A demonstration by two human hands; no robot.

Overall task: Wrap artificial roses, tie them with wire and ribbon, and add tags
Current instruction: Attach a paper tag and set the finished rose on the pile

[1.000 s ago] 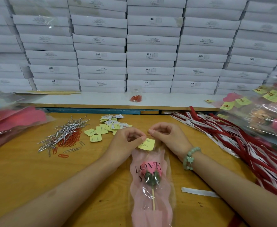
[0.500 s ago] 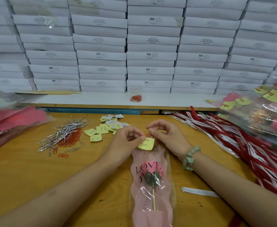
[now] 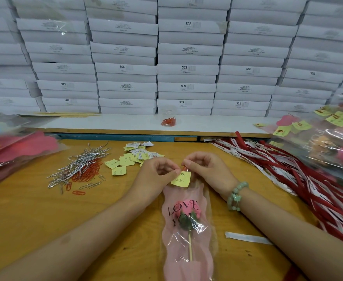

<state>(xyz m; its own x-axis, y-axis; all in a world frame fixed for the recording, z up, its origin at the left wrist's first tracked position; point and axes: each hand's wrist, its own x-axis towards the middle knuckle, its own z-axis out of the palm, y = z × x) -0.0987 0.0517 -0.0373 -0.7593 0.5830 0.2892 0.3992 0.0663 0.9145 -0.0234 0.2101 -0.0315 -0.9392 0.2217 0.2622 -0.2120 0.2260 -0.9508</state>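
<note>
One yellow tag (image 3: pixel 181 179) — left grip (image 3: pixel 156 176) pinching it, right grip (image 3: pixel 208 171) pinching red clip (image 3: pixel 185 168) — atop pink sleeve (image 3: pixel 176 266).

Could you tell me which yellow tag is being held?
The yellow tag atop the pink wrapper, held by the left hand and right hand; the other tags lie loose.

A wall of white boxes (image 3: pixel 186 57) fills the back, from 10 to 2 o'clock. They sit on a white shelf (image 3: pixel 105 124) behind the brown table (image 3: pixel 34 220).
</note>
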